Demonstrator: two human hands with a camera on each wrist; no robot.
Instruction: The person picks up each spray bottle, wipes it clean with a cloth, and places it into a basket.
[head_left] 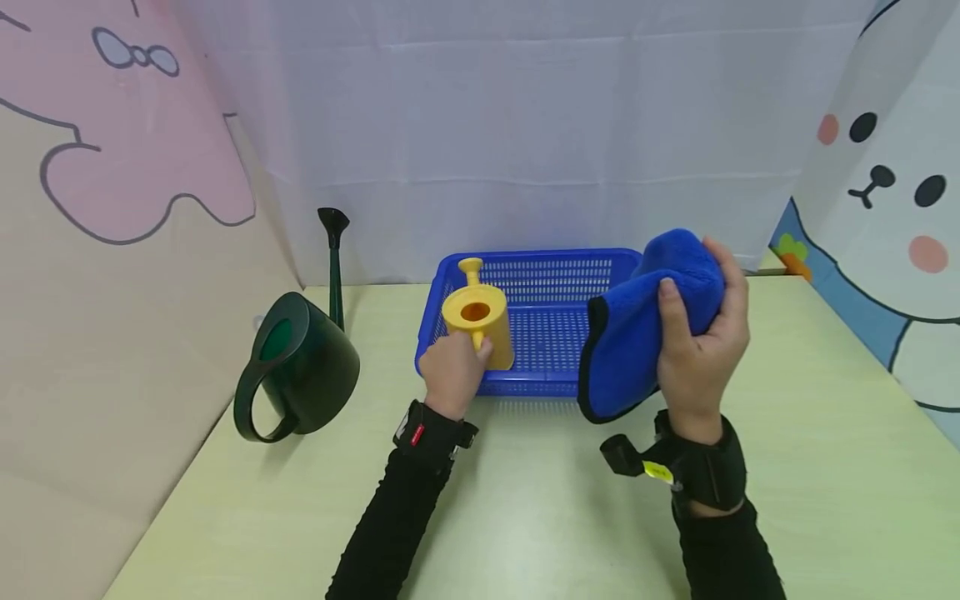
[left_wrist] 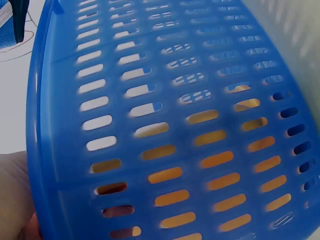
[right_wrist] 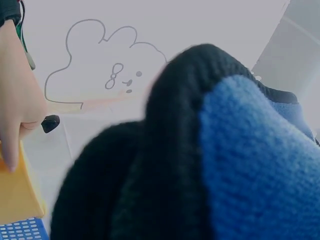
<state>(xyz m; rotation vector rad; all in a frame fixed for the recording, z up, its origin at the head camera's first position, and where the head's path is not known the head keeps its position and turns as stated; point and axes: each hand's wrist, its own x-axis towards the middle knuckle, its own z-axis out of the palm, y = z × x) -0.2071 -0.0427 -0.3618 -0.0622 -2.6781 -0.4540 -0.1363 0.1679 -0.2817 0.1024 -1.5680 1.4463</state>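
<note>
My left hand [head_left: 453, 373] grips the handle of a small yellow watering can [head_left: 501, 335] over the left part of a blue plastic basket [head_left: 555, 382]. The can stands upright, its spout pointing to the back. Through the slots of the basket wall [left_wrist: 55, 165] the yellow shows in the left wrist view. To the right, my right hand [head_left: 705, 350] holds a folded blue cloth [head_left: 626, 350] with black edging, raised at the basket's right end. The thumb lies on the cloth's front, with the fingers behind it. In the right wrist view the cloth [right_wrist: 260, 165] fills much of the picture.
A dark green watering can [head_left: 322, 375] with a long spout is left of the basket on the pale table [head_left: 525, 500]. White cloth [head_left: 525, 125] hangs behind the table, and panels with cartoon animals stand at both sides.
</note>
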